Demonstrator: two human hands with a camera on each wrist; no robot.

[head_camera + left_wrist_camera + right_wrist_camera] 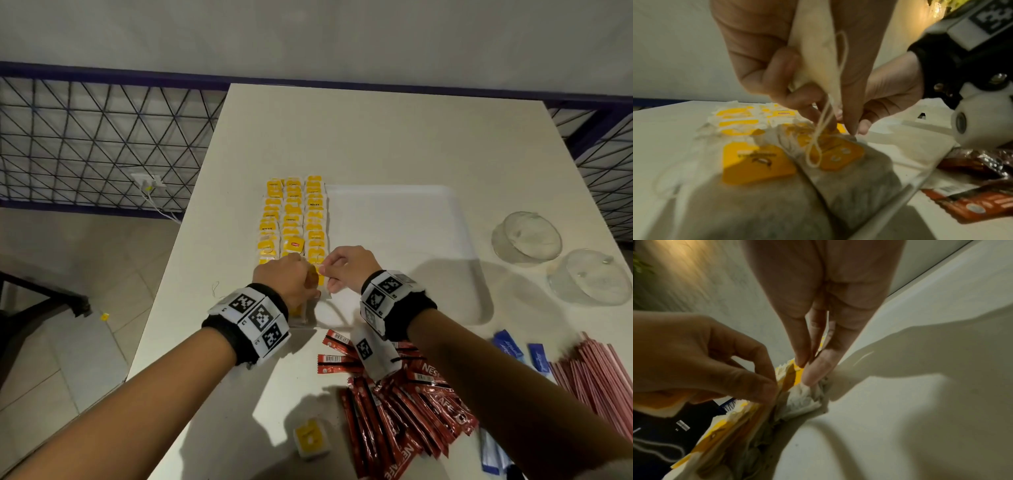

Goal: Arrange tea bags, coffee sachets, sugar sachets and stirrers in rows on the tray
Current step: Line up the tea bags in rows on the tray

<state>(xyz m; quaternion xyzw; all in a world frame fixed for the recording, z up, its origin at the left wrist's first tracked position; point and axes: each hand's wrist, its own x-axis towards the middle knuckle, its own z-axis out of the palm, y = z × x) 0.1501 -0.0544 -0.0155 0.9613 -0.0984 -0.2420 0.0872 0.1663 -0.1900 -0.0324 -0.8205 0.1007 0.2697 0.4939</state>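
Yellow-tagged tea bags lie in three rows along the left side of the white tray. Both hands meet at the near end of these rows. My left hand grips a tea bag between thumb and fingers, and its string hangs in a loop over the row. My right hand pinches the yellow tag of a tea bag at the near end of the right row. Red coffee sachets, blue sugar sachets and pink stirrers lie in heaps on the table by my right forearm.
One loose tea bag lies near the table's front edge. Two upturned glass bowls stand right of the tray. The table's left edge runs just left of the tea bag rows, with floor and a mesh fence beyond.
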